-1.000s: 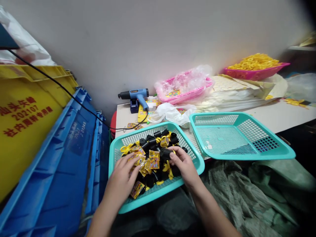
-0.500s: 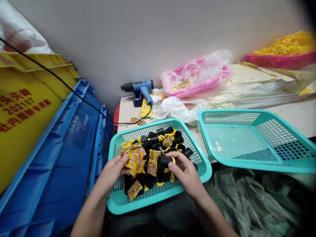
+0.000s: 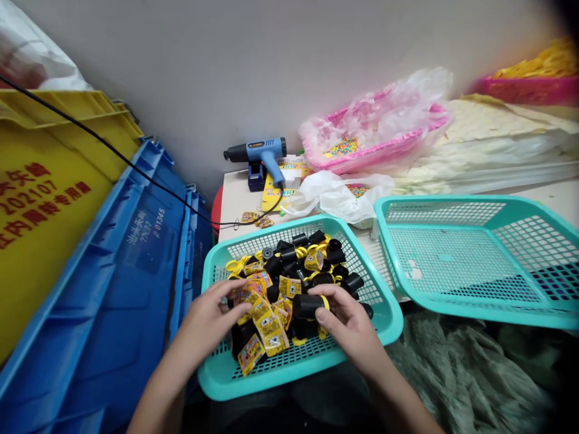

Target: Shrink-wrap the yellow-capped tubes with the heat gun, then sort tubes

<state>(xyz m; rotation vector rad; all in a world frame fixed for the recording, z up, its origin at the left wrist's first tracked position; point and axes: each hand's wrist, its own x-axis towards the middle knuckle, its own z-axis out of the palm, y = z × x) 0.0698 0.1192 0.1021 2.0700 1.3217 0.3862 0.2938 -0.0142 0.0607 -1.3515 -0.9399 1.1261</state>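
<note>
My right hand [image 3: 346, 316] grips a black plastic cylinder [image 3: 306, 306] with a yellow ring at its end, thumb and fingers around that end. On the left, my left hand [image 3: 219, 310] hovers over printed yellow labels [image 3: 270, 328], thumb and fingers apart; the labels lie loose over the pile just beyond its fingertips. Both hands are above a turquoise plastic basket [image 3: 391, 313]. It holds many black cylinders [image 3: 287, 256] and yellow ring-shaped parts [image 3: 235, 265]. Another printed label [image 3: 251, 354] lies near the basket's front left corner.
A second turquoise basket [image 3: 452, 307] stands to the right. Behind are a blue heat gun [image 3: 260, 150] with a black cord, a white plastic bag [image 3: 335, 196] and a pink basket [image 3: 375, 160] lined with plastic. Blue crates [image 3: 113, 265] and a yellow crate [image 3: 40, 181] stand left.
The labels that my left hand held now lie spread on the pile, and its fingers have parted. My right hand keeps the black cylinder. The view has shifted slightly.
</note>
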